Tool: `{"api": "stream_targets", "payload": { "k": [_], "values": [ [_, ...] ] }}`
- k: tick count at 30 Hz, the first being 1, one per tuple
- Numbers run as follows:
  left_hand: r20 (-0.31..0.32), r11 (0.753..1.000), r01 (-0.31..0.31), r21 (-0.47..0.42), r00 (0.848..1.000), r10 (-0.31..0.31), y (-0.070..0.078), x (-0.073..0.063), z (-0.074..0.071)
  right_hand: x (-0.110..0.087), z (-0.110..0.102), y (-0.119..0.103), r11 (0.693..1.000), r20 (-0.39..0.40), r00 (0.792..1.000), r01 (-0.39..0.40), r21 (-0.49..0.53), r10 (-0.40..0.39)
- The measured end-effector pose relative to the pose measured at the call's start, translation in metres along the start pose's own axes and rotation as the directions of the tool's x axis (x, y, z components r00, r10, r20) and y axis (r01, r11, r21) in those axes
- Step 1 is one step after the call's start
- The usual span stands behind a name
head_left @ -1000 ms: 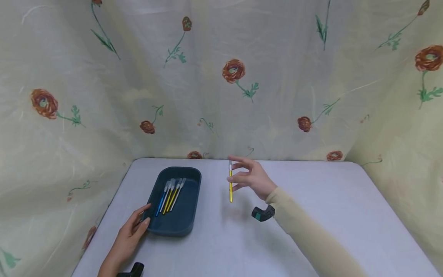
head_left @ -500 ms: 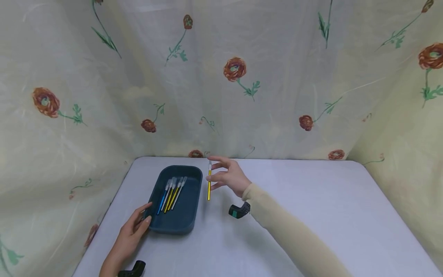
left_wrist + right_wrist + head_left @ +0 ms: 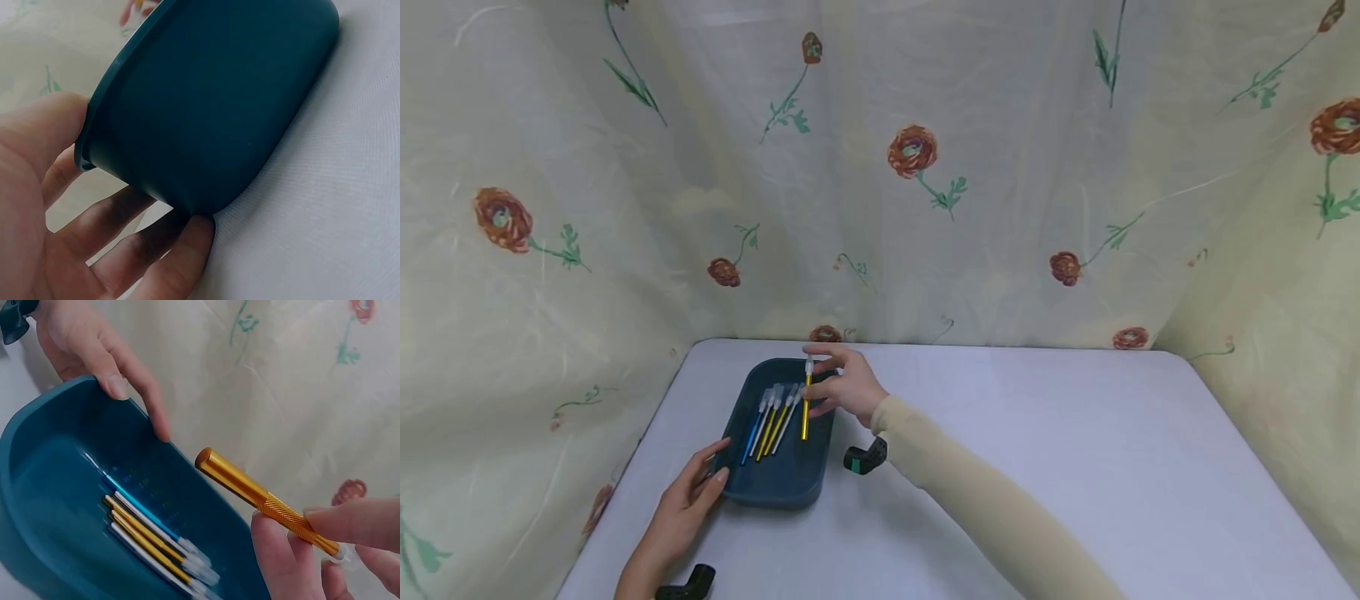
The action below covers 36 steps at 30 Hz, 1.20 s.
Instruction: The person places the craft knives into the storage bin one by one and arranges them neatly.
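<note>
My right hand pinches a gold craft knife with a knurled grip and a clear cap. In the head view the knife hangs nearly upright, cap end up, over the right side of a dark teal tray. Several capped craft knives, blue, silver and gold, lie side by side inside the tray. My left hand holds the tray by its near left corner. In the left wrist view the thumb is at the rim, while the fingers bend against the outer wall down near the table.
The tray stands on the left part of a white-covered table. A floral curtain rises behind the table and along both sides. Each wrist wears a black camera mount.
My right hand has moved left with the gold craft knife, from beside the tray to above its right side. The left hand has kept its place on the tray.
</note>
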<state>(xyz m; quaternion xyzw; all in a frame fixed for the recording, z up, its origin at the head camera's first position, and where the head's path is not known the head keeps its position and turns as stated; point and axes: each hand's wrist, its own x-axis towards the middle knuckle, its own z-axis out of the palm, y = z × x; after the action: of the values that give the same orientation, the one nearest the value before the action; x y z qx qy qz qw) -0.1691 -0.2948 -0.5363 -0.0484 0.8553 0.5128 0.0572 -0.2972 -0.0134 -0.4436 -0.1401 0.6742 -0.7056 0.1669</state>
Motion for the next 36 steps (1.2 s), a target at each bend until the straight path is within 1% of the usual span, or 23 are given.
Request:
{"api": "stream_targets", "payload": {
  "k": [5,14,18,21,24,28,31,36],
  "values": [
    [-0.003,1.0,-0.006,-0.002,1.0,0.006,0.001,0.0,0.0,0.01,0.015,0.005,1.0,0.006,1.0,-0.016,0.024,0.016],
    [0.001,1.0,0.008,0.0,1.0,-0.008,0.0,0.0,0.001,0.023,0.033,0.018,0.996,-0.017,0.998,-0.052,0.074,0.054],
    [0.003,1.0,0.009,0.003,1.0,-0.009,-0.001,0.001,0.001,0.028,0.041,0.023,0.996,-0.041,0.996,-0.074,0.059,0.076],
    [0.001,1.0,0.002,0.005,1.0,-0.002,-0.002,0.001,0.0,0.029,0.049,0.026,0.995,-0.069,0.993,-0.099,0.022,0.101],
    [0.004,1.0,0.002,0.011,1.0,-0.002,-0.002,0.0,0.001,0.031,0.056,0.031,0.991,-0.093,0.988,-0.126,-0.038,0.122],
    [0.007,0.999,0.033,0.019,0.999,-0.034,-0.001,0.0,0.003,0.034,0.061,0.036,0.986,-0.116,0.983,-0.151,-0.075,0.142],
    [0.001,0.999,0.041,0.013,0.999,-0.041,0.0,0.002,0.002,0.038,0.063,0.039,0.986,-0.128,0.981,-0.157,-0.054,0.149],
    [0.002,1.0,0.013,0.014,1.0,-0.013,0.0,0.002,0.001,0.043,0.068,0.045,0.981,-0.139,0.972,-0.192,-0.009,0.189]
  ]
}}
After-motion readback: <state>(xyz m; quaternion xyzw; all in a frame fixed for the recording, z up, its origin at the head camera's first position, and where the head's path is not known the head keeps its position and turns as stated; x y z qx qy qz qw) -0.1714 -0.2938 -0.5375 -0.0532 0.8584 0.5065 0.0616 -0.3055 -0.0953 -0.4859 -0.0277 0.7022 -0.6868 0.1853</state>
